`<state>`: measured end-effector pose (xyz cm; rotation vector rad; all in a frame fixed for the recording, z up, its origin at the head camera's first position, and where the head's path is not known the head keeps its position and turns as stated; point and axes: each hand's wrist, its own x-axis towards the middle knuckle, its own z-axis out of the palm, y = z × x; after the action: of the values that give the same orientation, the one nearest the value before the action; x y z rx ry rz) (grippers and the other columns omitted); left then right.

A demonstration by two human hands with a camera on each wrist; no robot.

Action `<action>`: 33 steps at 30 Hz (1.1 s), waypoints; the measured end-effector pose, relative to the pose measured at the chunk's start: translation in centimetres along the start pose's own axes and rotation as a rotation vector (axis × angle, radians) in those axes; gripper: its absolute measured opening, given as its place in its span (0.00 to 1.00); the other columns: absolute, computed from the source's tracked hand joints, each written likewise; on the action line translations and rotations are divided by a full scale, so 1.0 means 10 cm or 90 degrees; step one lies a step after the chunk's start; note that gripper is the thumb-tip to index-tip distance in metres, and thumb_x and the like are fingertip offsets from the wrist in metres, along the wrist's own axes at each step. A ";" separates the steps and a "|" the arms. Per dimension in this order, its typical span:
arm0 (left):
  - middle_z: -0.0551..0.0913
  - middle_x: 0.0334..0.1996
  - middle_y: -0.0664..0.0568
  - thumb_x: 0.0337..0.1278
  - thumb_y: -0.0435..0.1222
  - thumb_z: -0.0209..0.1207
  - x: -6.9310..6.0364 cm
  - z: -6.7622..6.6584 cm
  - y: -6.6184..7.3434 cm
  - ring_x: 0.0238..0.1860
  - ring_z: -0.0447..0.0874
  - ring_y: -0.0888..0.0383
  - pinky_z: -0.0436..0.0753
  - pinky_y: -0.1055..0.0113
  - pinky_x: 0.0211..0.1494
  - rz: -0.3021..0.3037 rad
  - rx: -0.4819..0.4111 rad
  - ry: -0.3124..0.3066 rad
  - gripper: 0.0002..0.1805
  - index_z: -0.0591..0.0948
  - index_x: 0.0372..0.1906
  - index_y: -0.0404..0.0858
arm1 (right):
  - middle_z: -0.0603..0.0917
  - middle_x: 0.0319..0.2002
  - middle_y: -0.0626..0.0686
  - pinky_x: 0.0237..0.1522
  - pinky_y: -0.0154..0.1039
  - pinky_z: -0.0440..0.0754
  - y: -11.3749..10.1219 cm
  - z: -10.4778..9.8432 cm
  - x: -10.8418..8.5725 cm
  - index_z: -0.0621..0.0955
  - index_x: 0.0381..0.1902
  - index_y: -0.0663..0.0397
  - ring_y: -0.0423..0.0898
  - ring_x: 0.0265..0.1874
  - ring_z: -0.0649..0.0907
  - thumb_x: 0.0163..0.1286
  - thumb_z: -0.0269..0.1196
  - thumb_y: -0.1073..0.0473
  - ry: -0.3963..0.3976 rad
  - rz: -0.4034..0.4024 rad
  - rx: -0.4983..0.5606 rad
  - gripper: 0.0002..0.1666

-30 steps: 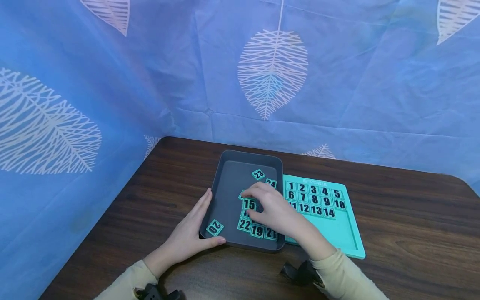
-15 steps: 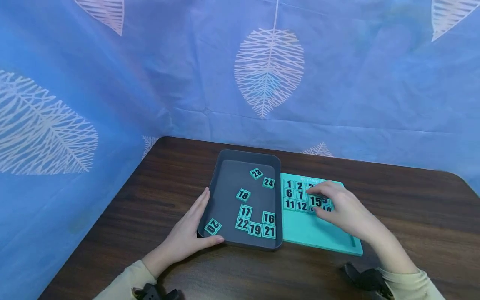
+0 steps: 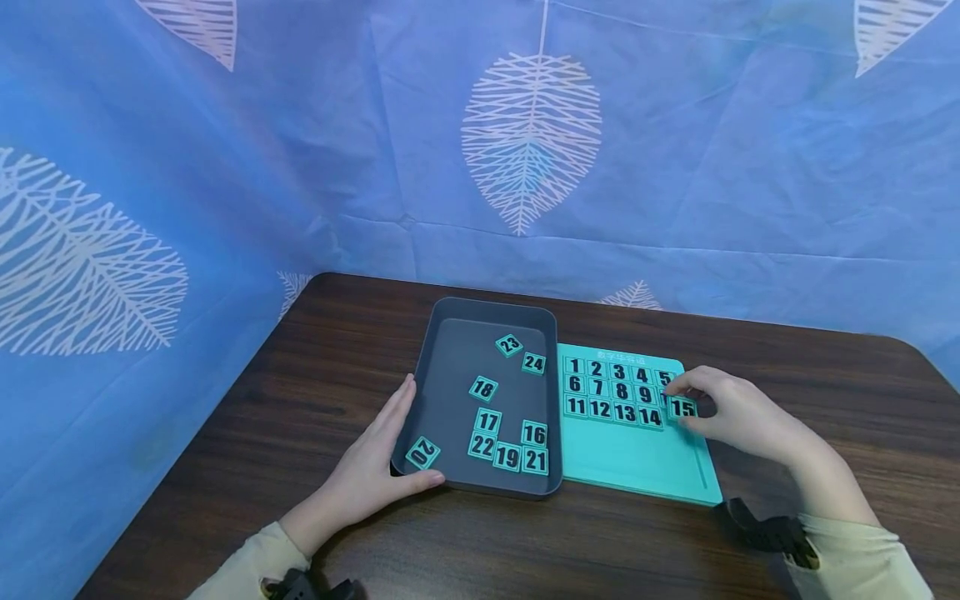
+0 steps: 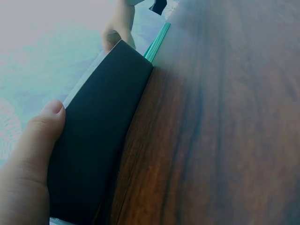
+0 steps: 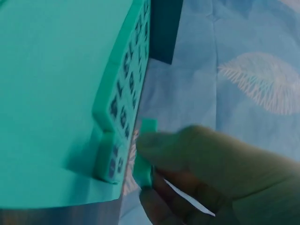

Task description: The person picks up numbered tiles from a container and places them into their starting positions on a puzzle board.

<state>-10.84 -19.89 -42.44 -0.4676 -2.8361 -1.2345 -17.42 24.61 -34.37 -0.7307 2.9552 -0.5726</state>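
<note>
My right hand (image 3: 750,417) pinches a turquoise number tile marked 15 (image 3: 682,407) between thumb and fingers. In the right wrist view the tile (image 5: 143,166) is held on edge, a small gap away from the seated tiles (image 5: 123,101). Below it is the turquoise puzzle board (image 3: 630,458), with rows of tiles from 1 to 14 in its upper part; tile 10 is mostly hidden. My left hand (image 3: 363,479) rests against the near left corner of the dark grey tray (image 3: 450,367). Its fingers lie straight along the side, and its thumb (image 4: 40,136) touches the near wall.
Several loose tiles lie in the tray, among them 20 (image 3: 423,452), 18 (image 3: 483,388), 23 (image 3: 508,345) and 16 (image 3: 534,432). The tray and board stand side by side on a dark wooden table (image 3: 360,333). A blue leaf-patterned cloth (image 3: 337,125) hangs behind.
My right hand has lifted tile 15 out of the tray and carried it right, across the board to its right side. The left hand has stayed on the tray.
</note>
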 end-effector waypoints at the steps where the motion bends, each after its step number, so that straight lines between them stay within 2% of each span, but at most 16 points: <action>1: 0.38 0.76 0.59 0.44 0.65 0.64 0.00 0.00 0.00 0.74 0.43 0.52 0.61 0.35 0.62 0.000 -0.001 0.000 0.61 0.40 0.77 0.53 | 0.80 0.46 0.54 0.38 0.47 0.78 0.02 0.01 0.00 0.81 0.48 0.57 0.50 0.40 0.78 0.56 0.71 0.64 -0.009 -0.002 -0.002 0.20; 4: 0.39 0.76 0.59 0.44 0.64 0.64 0.00 0.00 0.00 0.74 0.43 0.52 0.61 0.35 0.62 -0.001 -0.003 0.000 0.61 0.41 0.77 0.53 | 0.80 0.46 0.51 0.38 0.46 0.78 0.07 0.03 -0.01 0.81 0.47 0.55 0.48 0.41 0.78 0.55 0.71 0.63 -0.033 -0.007 -0.002 0.20; 9: 0.39 0.76 0.59 0.44 0.65 0.64 0.01 0.00 0.00 0.74 0.43 0.52 0.60 0.35 0.62 -0.003 0.002 -0.001 0.61 0.40 0.77 0.54 | 0.80 0.44 0.52 0.37 0.44 0.78 0.12 0.07 0.00 0.81 0.46 0.57 0.48 0.40 0.78 0.54 0.71 0.65 -0.055 -0.006 -0.001 0.20; 18: 0.38 0.76 0.59 0.44 0.65 0.64 0.00 0.00 0.00 0.74 0.43 0.51 0.61 0.35 0.61 -0.006 -0.003 0.000 0.61 0.40 0.77 0.54 | 0.79 0.42 0.52 0.34 0.42 0.78 0.14 0.12 0.03 0.81 0.44 0.57 0.46 0.37 0.77 0.53 0.71 0.65 -0.039 -0.013 -0.026 0.18; 33: 0.38 0.76 0.58 0.45 0.63 0.65 0.00 0.00 0.00 0.74 0.43 0.51 0.60 0.35 0.62 0.001 -0.005 -0.003 0.61 0.41 0.77 0.53 | 0.78 0.39 0.49 0.35 0.44 0.77 0.12 0.15 0.05 0.81 0.43 0.58 0.45 0.35 0.76 0.53 0.73 0.62 -0.036 0.010 -0.007 0.19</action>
<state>-10.85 -19.89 -42.38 -0.4737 -2.8355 -1.2472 -18.17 24.88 -36.14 -0.7120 2.9125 -0.5256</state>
